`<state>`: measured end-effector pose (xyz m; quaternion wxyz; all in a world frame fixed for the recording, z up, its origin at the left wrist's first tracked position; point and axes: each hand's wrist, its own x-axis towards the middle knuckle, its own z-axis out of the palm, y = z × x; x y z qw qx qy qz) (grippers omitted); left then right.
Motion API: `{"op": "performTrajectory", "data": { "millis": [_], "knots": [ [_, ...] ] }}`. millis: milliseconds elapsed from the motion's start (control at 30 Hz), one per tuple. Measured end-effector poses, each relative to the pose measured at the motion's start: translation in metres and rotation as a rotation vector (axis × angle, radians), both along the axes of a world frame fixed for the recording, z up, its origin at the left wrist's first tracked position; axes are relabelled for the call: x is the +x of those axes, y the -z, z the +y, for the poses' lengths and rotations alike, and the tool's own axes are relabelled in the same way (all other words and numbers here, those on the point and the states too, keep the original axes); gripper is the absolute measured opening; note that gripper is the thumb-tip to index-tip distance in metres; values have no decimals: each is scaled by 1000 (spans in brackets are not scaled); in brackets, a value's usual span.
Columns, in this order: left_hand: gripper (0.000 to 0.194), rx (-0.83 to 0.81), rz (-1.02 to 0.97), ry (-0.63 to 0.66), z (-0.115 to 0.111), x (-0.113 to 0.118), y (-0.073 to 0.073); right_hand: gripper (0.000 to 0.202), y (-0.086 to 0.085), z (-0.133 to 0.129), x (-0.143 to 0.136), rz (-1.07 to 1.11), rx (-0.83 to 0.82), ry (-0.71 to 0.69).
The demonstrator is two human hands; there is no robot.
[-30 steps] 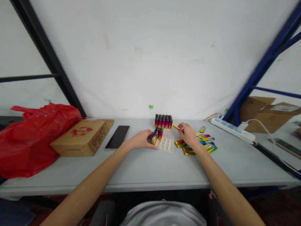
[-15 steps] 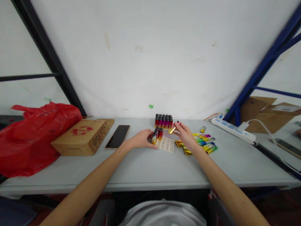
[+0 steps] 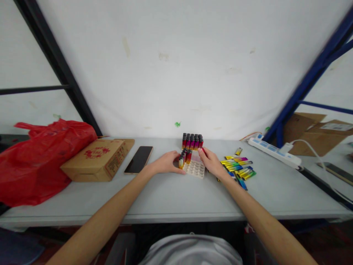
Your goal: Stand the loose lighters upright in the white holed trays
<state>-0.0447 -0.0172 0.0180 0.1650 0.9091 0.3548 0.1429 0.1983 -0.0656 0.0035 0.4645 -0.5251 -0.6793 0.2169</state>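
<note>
My left hand point(image 3: 167, 162) rests at the left side of a white tray point(image 3: 197, 170) with rows of round hollows. Its thumb and fingers are apart, the thumb at the tray's near left corner and the fingertips beside a few upright lighters point(image 3: 188, 156) with black tops. Those stand in the tray's left part. My right hand point(image 3: 210, 160) is closed on a lighter point(image 3: 203, 151) with a red end, at the tray's far right; the hand hides most of it. More shiny yellow, green and blue lighters point(image 3: 239, 166) lie loose right of that hand.
A block of upright red and purple lighters point(image 3: 192, 141) stands behind the tray. A phone point(image 3: 138, 159), a cardboard box point(image 3: 95, 160) and a red plastic bag point(image 3: 41, 158) lie leftward. To the right are a white power strip point(image 3: 274, 152) and an opened carton point(image 3: 306, 138).
My right hand has moved slightly left and down with the lighter, bringing it close to the block's near right side. The left hand and the tray have stayed in place.
</note>
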Motion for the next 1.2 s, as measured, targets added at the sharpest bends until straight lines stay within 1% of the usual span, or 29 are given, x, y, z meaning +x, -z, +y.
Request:
{"op": "performTrajectory", "data": {
  "millis": [67,200,500,600,700,800,900,967,1067,1100,1200],
  "knots": [
    [67,-2,6,3,0,0,-1,52,-1,-2,0,-101,49,49],
    [68,9,6,6,0,0,0,56,-4,-6,-5,-147,36,105],
    [67,8,-8,7,1,-1,1,39,-3,-5,-7,-186,51,161],
    [66,4,-7,14,1,-1,1,41,-3,-5,-6,-201,65,153],
    [66,7,-9,13,1,0,1,42,-3,-6,-6,-202,79,110],
    [67,10,-8,5,0,0,1,36,-4,-9,-6,-183,98,44],
    [67,0,-21,-1,0,-1,2,32,-5,-10,-6,-151,98,22],
    [67,1,-21,0,1,-1,3,34,-5,-10,-6,-165,135,12],
    [67,15,-13,6,2,-1,4,37,-6,-9,-6,-257,236,12],
    [67,18,-16,7,2,-1,4,38,-7,-9,-6,-280,237,16],
    [66,11,-35,7,3,-1,6,38,-8,-11,-7,-296,170,4]
  ]
}}
